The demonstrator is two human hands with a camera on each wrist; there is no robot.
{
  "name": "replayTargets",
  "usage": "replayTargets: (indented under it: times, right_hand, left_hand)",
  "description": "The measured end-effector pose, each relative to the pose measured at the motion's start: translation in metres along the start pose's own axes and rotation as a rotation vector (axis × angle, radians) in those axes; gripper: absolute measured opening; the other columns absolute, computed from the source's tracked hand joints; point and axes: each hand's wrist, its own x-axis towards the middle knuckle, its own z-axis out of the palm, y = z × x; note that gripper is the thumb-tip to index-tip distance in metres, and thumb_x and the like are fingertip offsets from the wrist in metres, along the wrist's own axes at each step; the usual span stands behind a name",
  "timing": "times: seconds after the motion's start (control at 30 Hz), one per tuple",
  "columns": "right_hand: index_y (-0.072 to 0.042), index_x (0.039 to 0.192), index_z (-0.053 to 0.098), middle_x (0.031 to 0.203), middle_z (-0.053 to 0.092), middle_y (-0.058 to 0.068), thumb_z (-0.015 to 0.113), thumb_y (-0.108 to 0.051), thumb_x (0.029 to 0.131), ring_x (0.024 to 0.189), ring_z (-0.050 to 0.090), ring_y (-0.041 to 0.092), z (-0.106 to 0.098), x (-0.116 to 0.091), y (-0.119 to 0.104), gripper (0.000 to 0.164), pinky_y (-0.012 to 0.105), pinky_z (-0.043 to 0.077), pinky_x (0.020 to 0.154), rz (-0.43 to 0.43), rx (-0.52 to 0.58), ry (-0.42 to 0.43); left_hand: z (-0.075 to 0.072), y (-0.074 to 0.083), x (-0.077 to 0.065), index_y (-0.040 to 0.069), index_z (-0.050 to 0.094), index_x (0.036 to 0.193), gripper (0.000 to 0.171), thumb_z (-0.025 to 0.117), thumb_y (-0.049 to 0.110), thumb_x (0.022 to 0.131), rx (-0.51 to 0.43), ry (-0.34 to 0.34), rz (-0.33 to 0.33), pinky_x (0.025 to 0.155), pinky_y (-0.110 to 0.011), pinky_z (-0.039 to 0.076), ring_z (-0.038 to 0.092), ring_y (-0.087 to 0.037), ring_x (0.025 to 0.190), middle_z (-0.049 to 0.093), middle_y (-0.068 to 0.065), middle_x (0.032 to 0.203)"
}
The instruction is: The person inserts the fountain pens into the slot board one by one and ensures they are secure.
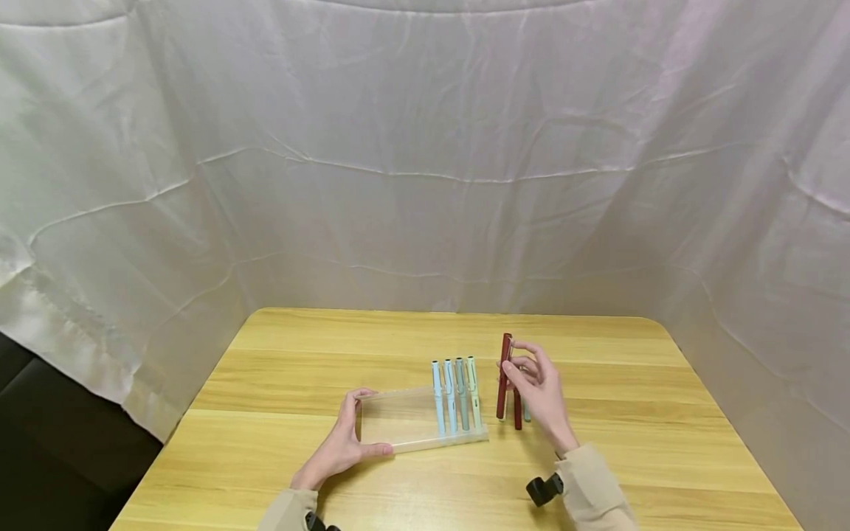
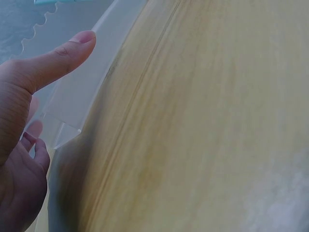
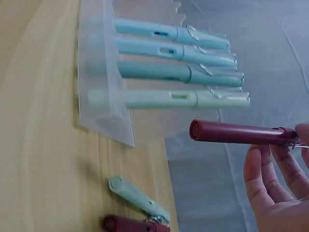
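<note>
My left hand (image 1: pixel 341 441) grips the left end of a frosted clear plastic pen rack (image 1: pixel 395 420), thumb along its front edge and fingers behind. On the rack's right part stand two light blue pens (image 3: pixel 147 30), a grey-green pen (image 3: pixel 154 71) and a pale green pen (image 3: pixel 159 99), side by side with clips upward. Just right of the rack, my right hand (image 1: pixel 543 391) pinches a dark red pen (image 1: pixel 502 387) between thumb and fingers, clear of the table and nearly upright. In the right wrist view, its blunt end (image 3: pixel 195 130) points toward the rack.
Below the right hand lie another dark red pen (image 1: pixel 518 414) and a green pen (image 3: pixel 135 194) on the wooden table (image 1: pixel 598 428), partly hidden by the hand. A pale curtain (image 1: pixel 432 221) hangs behind the table and along its sides. A dark piece (image 1: pixel 53 435) stands at left.
</note>
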Motion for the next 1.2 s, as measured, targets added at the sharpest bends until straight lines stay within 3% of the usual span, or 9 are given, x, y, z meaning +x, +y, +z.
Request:
replayTargets:
  times: [0.07,0.13,0.23,0.43,0.8,0.9,1.1,1.2]
  right_hand:
    - [-0.007,0.123,0.043,0.096,0.064,0.02,0.056,-0.013,0.087,0.077,0.065,0.025,0.003,-0.001,-0.002,0.039,0.029,0.057,0.063,0.037,-0.02,-0.007]
    - [-0.007,0.123,0.042,0.097,0.061,0.025,0.056,-0.015,0.087,0.079,0.065,0.03,0.013,-0.003,-0.024,0.039,0.034,0.057,0.066,0.127,-0.099,0.018]
    - [-0.009,0.122,0.041,0.1,0.06,0.027,0.057,-0.017,0.086,0.082,0.065,0.029,0.019,-0.004,-0.028,0.04,0.035,0.057,0.07,0.182,-0.117,0.016]
    - [-0.005,0.12,0.039,0.1,0.059,0.027,0.057,-0.015,0.086,0.081,0.063,0.035,0.029,-0.005,-0.025,0.039,0.039,0.057,0.069,0.167,-0.084,-0.03]
    - [-0.008,0.115,0.04,0.102,0.06,0.02,0.06,-0.02,0.084,0.085,0.062,0.023,0.044,-0.008,-0.029,0.039,0.032,0.055,0.077,0.183,-0.135,-0.024]
    - [-0.007,0.114,0.04,0.105,0.058,0.023,0.061,-0.019,0.084,0.085,0.062,0.025,0.047,-0.009,-0.029,0.039,0.035,0.055,0.076,0.188,-0.115,-0.029]
    - [-0.006,0.11,0.043,0.105,0.06,0.023,0.063,-0.015,0.082,0.087,0.062,0.029,0.055,-0.01,-0.034,0.035,0.03,0.055,0.077,0.189,-0.129,-0.017]
    - [-0.004,0.109,0.043,0.103,0.059,0.024,0.063,-0.01,0.081,0.086,0.062,0.036,0.06,-0.01,-0.041,0.035,0.036,0.056,0.074,0.206,-0.103,-0.019]
  left_hand:
    - [0.0,0.0,0.0,0.017,0.023,0.131,0.098,0.083,0.032,0.055,-0.003,-0.002,-0.002,0.115,-0.043,0.01,0.014,-0.018,0.134,0.022,0.0,0.137]
    - [0.0,-0.001,0.0,0.017,0.022,0.131,0.098,0.083,0.032,0.055,0.001,-0.002,-0.002,0.115,-0.042,0.011,0.014,-0.018,0.134,0.022,0.0,0.137]
    - [0.0,-0.001,0.0,0.019,0.022,0.131,0.097,0.083,0.032,0.055,0.005,0.001,0.0,0.115,-0.042,0.011,0.015,-0.017,0.134,0.022,0.001,0.137]
    - [0.0,-0.001,0.0,0.019,0.023,0.131,0.097,0.083,0.032,0.055,-0.002,0.003,0.0,0.115,-0.041,0.01,0.015,-0.017,0.134,0.022,0.001,0.137]
    - [0.0,-0.003,0.0,0.02,0.023,0.131,0.098,0.083,0.033,0.055,-0.005,0.004,0.003,0.114,-0.048,0.009,0.013,-0.021,0.135,0.022,0.0,0.137]
    - [0.0,-0.003,0.0,0.019,0.023,0.131,0.098,0.083,0.034,0.055,-0.01,0.002,0.001,0.114,-0.049,0.009,0.012,-0.022,0.135,0.022,0.0,0.137]
    - [0.0,-0.002,0.0,0.018,0.023,0.131,0.097,0.083,0.032,0.055,-0.005,0.001,0.007,0.114,-0.047,0.01,0.013,-0.021,0.135,0.022,0.0,0.137]
    - [0.0,-0.001,0.0,0.018,0.023,0.131,0.097,0.083,0.032,0.055,0.002,0.002,0.008,0.115,-0.044,0.011,0.014,-0.019,0.134,0.022,0.0,0.137]
